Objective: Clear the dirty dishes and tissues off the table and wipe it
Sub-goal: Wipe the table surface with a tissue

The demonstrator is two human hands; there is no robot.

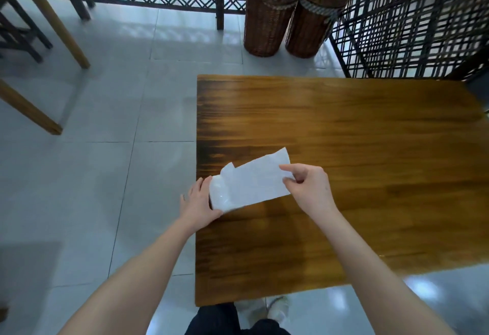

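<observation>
A white tissue stretches out from a white tissue pack above the left side of the brown wooden table. My left hand grips the pack at the table's left edge. My right hand pinches the tissue's right end between thumb and fingers. No dishes show on the table.
Two tall brown wicker baskets stand on the tiled floor beyond the table. Dark lattice screens run along the back and right. Wooden furniture legs stand at the left. My shoes show below the table's near edge.
</observation>
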